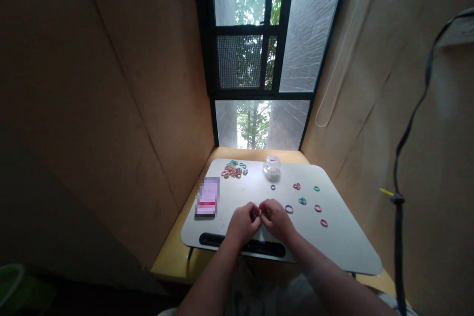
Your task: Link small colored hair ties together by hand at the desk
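My left hand [245,221] and my right hand [274,218] meet above the near middle of the white lap table [252,190]. Thumbs and fingers are pinched together, with a tiny reddish and yellowish bit between the fingertips, too small and covered to make out. Just past my right hand lies a purple ring-shaped hair tie [289,209], and beyond it a smaller dark purple one [273,187]. To the right are a red cluster [296,186], a teal cluster [302,201], a green hair tie [316,188] and two pink ones [318,208]. A mixed pile of hair ties [233,170] sits far left.
A clear round jar [272,169] stands at the table's back. A phone with a blurred screen [208,197] lies at the left edge. A black slot [264,248] runs along the front edge. Walls close in on both sides; a black strap [398,237] hangs at right.
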The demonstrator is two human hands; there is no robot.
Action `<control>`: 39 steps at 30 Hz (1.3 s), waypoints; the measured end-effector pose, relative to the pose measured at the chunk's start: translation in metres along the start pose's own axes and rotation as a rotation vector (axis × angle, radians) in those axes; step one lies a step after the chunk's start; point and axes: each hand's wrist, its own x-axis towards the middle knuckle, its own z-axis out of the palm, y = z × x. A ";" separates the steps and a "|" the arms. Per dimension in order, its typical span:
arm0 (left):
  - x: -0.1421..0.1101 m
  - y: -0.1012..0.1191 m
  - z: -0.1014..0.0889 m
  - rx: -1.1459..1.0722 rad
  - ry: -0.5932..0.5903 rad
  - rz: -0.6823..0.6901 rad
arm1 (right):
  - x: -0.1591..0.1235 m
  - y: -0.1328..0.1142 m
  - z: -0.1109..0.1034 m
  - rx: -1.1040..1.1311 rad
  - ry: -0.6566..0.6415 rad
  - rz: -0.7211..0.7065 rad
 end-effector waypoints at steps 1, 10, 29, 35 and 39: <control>0.000 0.000 0.000 -0.002 -0.001 -0.003 | 0.000 0.000 0.000 0.002 0.002 -0.002; 0.000 -0.002 0.003 0.000 0.016 -0.020 | -0.001 0.000 0.001 -0.039 -0.009 0.001; 0.000 -0.002 0.004 0.035 0.034 -0.027 | -0.001 -0.003 -0.001 -0.062 0.004 0.015; -0.001 0.000 0.003 0.028 0.029 -0.024 | -0.001 -0.004 -0.001 -0.071 0.006 0.016; -0.001 0.001 0.002 0.027 0.035 -0.038 | -0.001 -0.004 0.000 -0.076 0.008 0.018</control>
